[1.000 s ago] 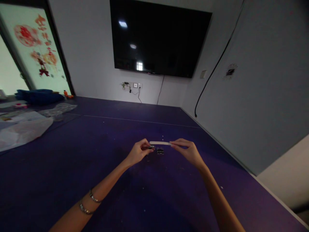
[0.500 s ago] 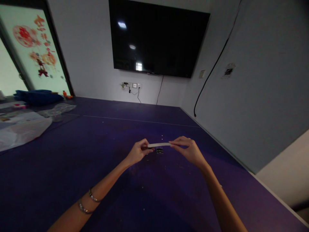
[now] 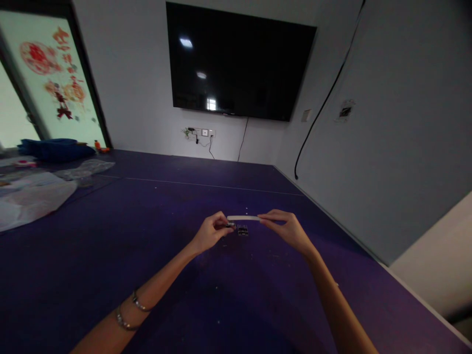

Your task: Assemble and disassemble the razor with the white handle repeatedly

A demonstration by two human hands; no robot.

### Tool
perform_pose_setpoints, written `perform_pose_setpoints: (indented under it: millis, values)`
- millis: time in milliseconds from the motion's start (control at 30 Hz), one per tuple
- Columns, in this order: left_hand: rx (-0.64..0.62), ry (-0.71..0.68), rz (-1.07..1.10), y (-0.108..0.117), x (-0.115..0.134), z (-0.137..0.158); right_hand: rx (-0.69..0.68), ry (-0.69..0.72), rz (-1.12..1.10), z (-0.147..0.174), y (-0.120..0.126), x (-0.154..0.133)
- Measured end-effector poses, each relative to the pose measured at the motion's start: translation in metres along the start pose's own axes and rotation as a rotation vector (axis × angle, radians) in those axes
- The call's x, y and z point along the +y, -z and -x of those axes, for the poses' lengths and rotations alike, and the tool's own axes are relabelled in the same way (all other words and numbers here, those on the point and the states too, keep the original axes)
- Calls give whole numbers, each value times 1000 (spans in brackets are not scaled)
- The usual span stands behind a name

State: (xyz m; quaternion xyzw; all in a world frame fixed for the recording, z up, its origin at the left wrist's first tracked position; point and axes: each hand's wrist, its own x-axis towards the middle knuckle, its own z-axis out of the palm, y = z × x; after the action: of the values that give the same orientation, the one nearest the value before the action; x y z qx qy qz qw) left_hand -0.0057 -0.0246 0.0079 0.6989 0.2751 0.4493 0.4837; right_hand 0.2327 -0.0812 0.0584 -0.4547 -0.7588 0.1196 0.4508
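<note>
Dark purple tabletop, scattered with pale specks, runs up to a grey wall carrying a large black television. Right hand: thumb and fingers pinched on the right end of a pale strip. Strip appears off-white, narrow, flat, smooth, slightly bowed, with a rounded left end; held roughly level above the tabletop, spanning the space between the hands. Left hand: thumb and fingertips grasping a small component, dark with a bright metallic portion, mostly hidden by the fingers. Strip's left end lies at the left fingertips; contact with the component cannot be determined. Second small part, dark and blocky with lighter details, sits just right of the left fingertips, below the strip in view. Two metallic bracelets on the left forearm. Markings: red characters on the glass door at far left, too blurred to read; small light mark on the television's lower edge, likewise illegible. Crumpled translucent plastic at the left of the tabletop, near a blue cloth bundle.
</note>
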Motion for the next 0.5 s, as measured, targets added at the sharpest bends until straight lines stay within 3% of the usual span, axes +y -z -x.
perform_pose_setpoints:
  millis: [267, 500]
  values:
    - [-5, -1, -32, -2, 7, 1, -77, 11, -55, -1, 4, -3]
    - [-5, -1, 7, -1, 7, 1, -14, -7, -39, -1, 4, -1]
